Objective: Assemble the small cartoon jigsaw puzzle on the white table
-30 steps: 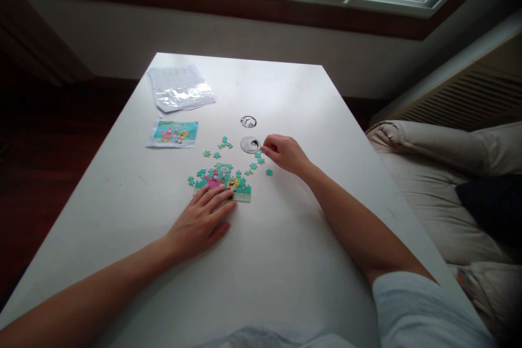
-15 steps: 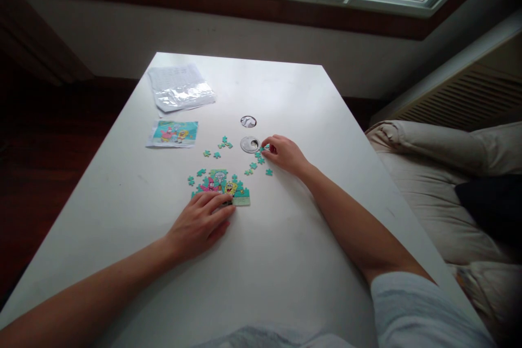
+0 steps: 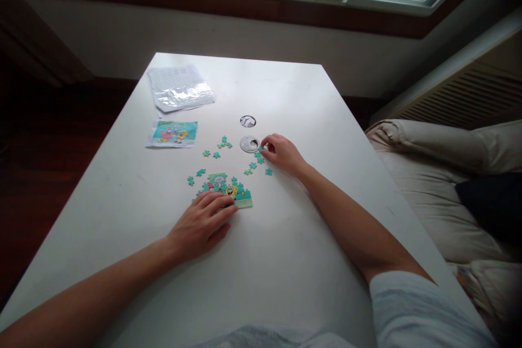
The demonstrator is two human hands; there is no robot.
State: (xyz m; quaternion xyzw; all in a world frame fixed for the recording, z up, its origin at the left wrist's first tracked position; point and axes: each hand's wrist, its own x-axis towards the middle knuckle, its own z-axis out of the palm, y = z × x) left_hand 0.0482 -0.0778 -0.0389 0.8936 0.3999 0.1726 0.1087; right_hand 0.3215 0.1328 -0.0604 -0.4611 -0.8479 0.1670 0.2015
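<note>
A partly joined jigsaw puzzle (image 3: 243, 202) with cartoon figures on a teal ground lies on the white table (image 3: 261, 261). My left hand (image 3: 204, 220) rests flat over its lower left part, fingers stretched across it, hiding some of the picture. Farther off and to the right, my right hand (image 3: 281, 152) has thumb and forefinger curled around a small teal puzzle piece (image 3: 262, 148), mostly hidden by the fingertips. Close by lie several loose teal pieces (image 3: 260, 160), trailing down towards the puzzle. More loose pieces (image 3: 191, 180) are scattered left of and beyond the puzzle.
A printed picture sheet (image 3: 173, 134) of the same cartoon figures lies left of the pieces. Behind it is a clear plastic bag with papers (image 3: 181, 87). Two round inserts, one a grey ring (image 3: 249, 144), sit in the tabletop. A beige sofa (image 3: 424, 190) stands at the right.
The joined puzzle has slid slightly right and turned a little under my left hand, which shifted with it and covers more of the pink figure. My right hand has stayed nearly in place.
</note>
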